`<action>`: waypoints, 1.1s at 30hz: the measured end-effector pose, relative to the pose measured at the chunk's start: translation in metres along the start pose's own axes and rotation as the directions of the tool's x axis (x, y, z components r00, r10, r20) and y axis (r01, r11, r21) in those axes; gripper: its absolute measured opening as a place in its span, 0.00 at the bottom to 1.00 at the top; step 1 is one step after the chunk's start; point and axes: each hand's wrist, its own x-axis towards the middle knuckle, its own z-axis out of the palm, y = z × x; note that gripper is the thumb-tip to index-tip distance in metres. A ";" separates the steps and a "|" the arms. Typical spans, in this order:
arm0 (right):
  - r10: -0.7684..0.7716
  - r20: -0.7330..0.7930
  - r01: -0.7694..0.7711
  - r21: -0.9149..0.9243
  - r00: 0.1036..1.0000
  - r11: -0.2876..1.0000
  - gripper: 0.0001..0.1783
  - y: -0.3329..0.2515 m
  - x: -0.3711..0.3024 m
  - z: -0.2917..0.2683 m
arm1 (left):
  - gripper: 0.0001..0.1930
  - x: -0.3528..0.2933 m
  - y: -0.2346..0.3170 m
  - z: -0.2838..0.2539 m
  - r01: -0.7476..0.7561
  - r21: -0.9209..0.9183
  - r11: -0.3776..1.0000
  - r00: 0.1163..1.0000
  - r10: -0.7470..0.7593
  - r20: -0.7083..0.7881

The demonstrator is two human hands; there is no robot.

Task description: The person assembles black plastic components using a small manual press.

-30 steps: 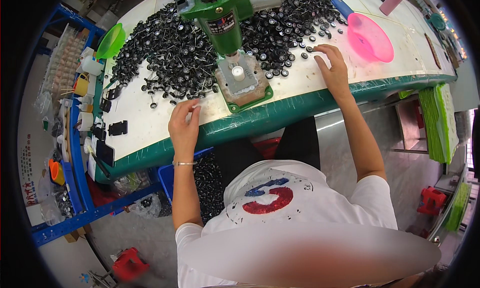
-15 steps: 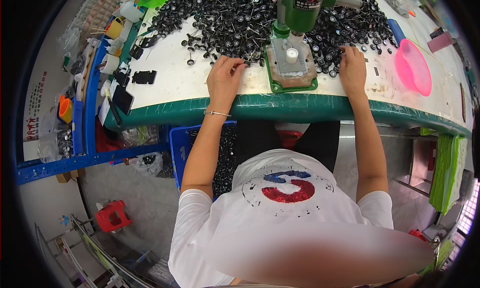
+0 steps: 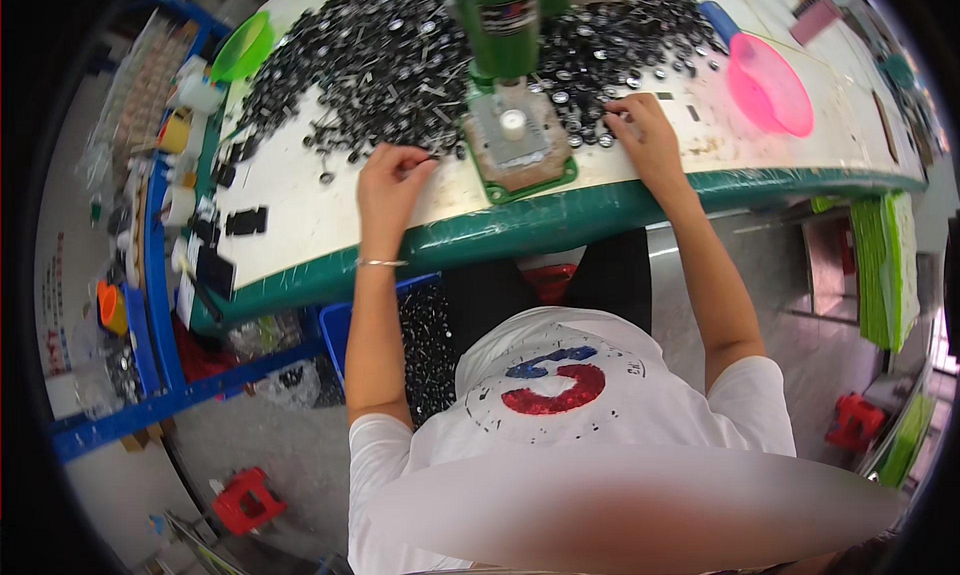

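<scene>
Both my hands are over the white tabletop, one on each side of a green bench press (image 3: 503, 35). My left hand (image 3: 388, 190) is closed in a pinch left of the press base (image 3: 520, 170); a small dark piece shows at its fingertips, too blurred to name. On the right, my right hand (image 3: 648, 140) has thumb and fingers curled together on a small black wheel (image 3: 608, 112) at the near edge of the pile. That pile (image 3: 370, 65) holds many black wheels with silvery centres, some on thin metal pins. A white round piece (image 3: 513, 124) stands on the press plate.
A pink bowl (image 3: 768, 83) lies to the right and a green bowl (image 3: 243, 47) at the far left. Black flat parts (image 3: 247, 221) lie on the left side. Below the green table edge (image 3: 510, 225) stands a blue bin (image 3: 337, 340) of small dark parts.
The whole view has shifted and tilted, so the press and pile appear further left. Both hands stay beside the press; my right hand is a little lower against the pile's edge.
</scene>
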 end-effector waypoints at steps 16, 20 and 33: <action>0.070 -0.057 -0.058 0.195 0.996 0.979 0.11 0.008 -0.010 -0.018 | 0.10 -0.027 0.016 -0.001 0.174 -0.914 0.368 0.982 -0.136 0.133; 0.028 -0.028 -0.025 0.091 0.999 0.996 0.10 0.007 -0.009 -0.017 | 0.19 -0.054 0.030 0.017 0.394 -0.687 0.610 0.915 -0.195 0.352; -0.131 0.022 0.117 0.331 0.991 0.936 0.13 -0.068 0.015 0.008 | 0.10 -0.006 0.035 0.025 0.316 -0.836 0.449 0.902 -0.416 0.117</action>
